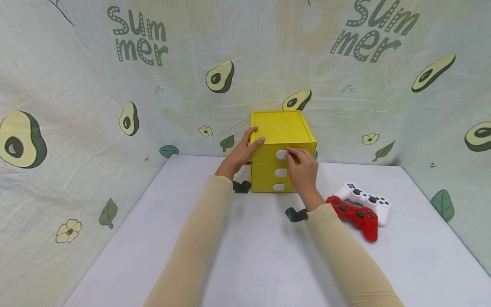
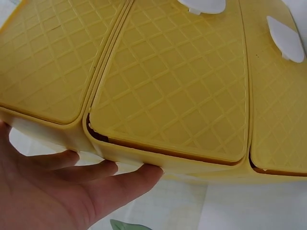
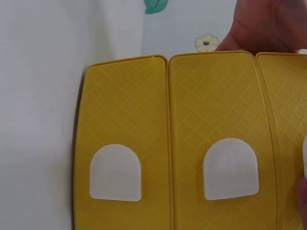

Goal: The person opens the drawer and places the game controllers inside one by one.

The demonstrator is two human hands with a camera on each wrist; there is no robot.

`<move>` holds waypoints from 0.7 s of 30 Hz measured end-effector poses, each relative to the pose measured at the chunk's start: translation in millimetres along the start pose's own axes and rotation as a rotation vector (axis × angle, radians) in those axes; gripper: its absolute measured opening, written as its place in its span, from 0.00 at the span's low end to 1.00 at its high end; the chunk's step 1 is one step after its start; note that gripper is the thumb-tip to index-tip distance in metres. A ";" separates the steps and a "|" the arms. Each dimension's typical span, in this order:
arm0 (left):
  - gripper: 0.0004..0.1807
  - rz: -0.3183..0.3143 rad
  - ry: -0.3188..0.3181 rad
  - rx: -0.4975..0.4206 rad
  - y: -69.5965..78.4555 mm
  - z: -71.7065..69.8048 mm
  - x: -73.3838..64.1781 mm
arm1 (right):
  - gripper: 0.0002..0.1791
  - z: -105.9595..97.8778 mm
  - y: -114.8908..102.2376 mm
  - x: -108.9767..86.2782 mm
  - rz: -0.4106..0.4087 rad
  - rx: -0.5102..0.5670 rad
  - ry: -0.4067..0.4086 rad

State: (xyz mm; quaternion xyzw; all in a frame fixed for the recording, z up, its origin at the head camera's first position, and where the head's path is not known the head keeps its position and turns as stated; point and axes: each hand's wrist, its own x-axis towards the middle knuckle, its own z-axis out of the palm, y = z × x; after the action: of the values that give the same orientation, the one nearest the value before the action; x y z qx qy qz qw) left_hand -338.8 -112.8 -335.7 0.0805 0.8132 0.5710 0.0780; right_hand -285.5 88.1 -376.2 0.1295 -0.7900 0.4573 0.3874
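A yellow box with three stacked drawers (image 1: 284, 125) stands near the back of the table, each drawer front bearing a white tab handle. My left hand (image 1: 238, 155) rests on its left side, thumb at the top front corner. In the left wrist view the fingers (image 2: 127, 184) lie fairly straight along the box's side. My right hand (image 1: 304, 169) pinches the top drawer's handle (image 1: 281, 154). Below it are the middle handle (image 3: 230, 169) and the bottom handle (image 3: 115, 172). All three drawers look closed in the head view.
On the right side of the table lie a white game controller (image 1: 383, 209) and a red game controller (image 1: 369, 226), touching or overlapping. Behind the box hangs a patterned cloth (image 1: 253, 51) with avocados and lettering. Dark straps (image 1: 296, 215) show at both wrists.
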 end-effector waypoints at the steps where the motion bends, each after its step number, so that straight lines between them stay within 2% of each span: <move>1: 0.42 0.003 0.003 0.002 -0.2 0.5 -0.2 | 0.12 -0.3 0.5 -0.2 0.001 -0.004 0.001; 14: 0.43 0.044 0.066 0.054 -1.1 2.9 -3.2 | 0.14 -0.8 5.2 -1.8 0.013 -0.045 0.017; 21: 0.44 0.038 0.070 0.056 -2.4 2.4 -3.8 | 0.16 -1.3 6.4 -5.8 0.074 -0.023 -0.015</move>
State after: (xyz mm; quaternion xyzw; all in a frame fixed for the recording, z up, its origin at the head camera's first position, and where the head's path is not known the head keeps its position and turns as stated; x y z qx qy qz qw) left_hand -334.6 -112.2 -338.6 0.0779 0.8294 0.5520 0.0366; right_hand -284.5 91.7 -384.1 0.0993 -0.8022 0.4613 0.3659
